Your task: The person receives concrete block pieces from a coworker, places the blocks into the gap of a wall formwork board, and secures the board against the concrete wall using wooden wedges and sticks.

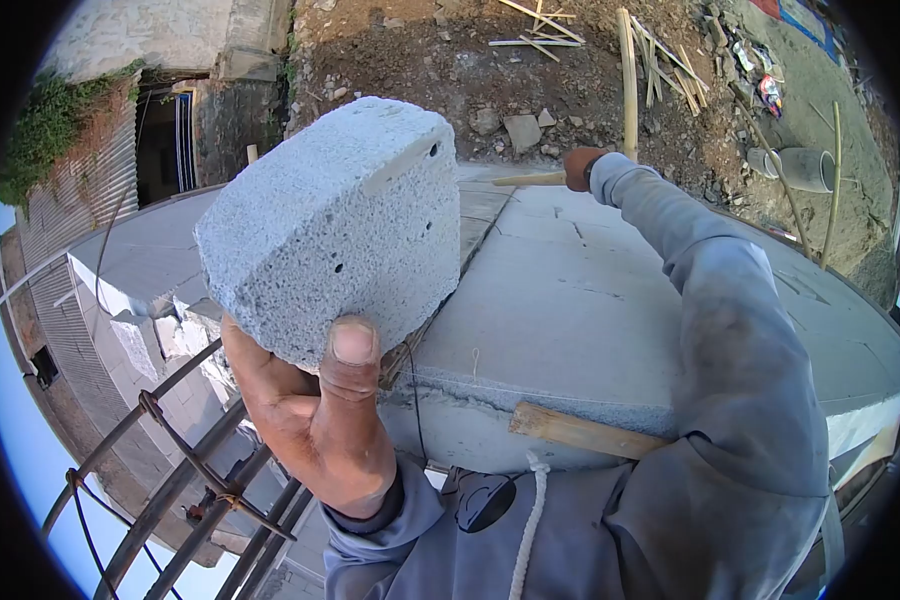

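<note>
Fingers (354, 350), left hand (330, 440): clamped on a pale porous block, the thumb pressed against its pitted lower face; the other fingertips are hidden behind the block.
Pale porous block (370, 235): held up in the head view, left of centre, tilted, with a few small dark holes in the face turned toward the person.
Fingers, right hand (578, 168): folded around the end of a pale wooden stick, though each finger is too small to make out.
Pale wooden stick (530, 180): juts out leftward from the fist, near the far edge of the grey surface.
Grey surface (570, 300): broad and flat, between the person and the dirt ground, scored by a few short cracks, with a dark gap running along its left part.
Wooden slat (580, 430): at the near edge of the grey surface, close to the right sleeve (750, 360).
White drawstring (530, 530): hangs down the front of the grey hooded top.
Steel bars (185, 480): at lower left, crossed and tied with wire, well apart from the right hand.
Dirt ground (420, 70): beyond the far edge, strewn with stones and loose wooden strips (540, 40).
Concrete pipe (805, 170): lies on its side at upper right.
</note>
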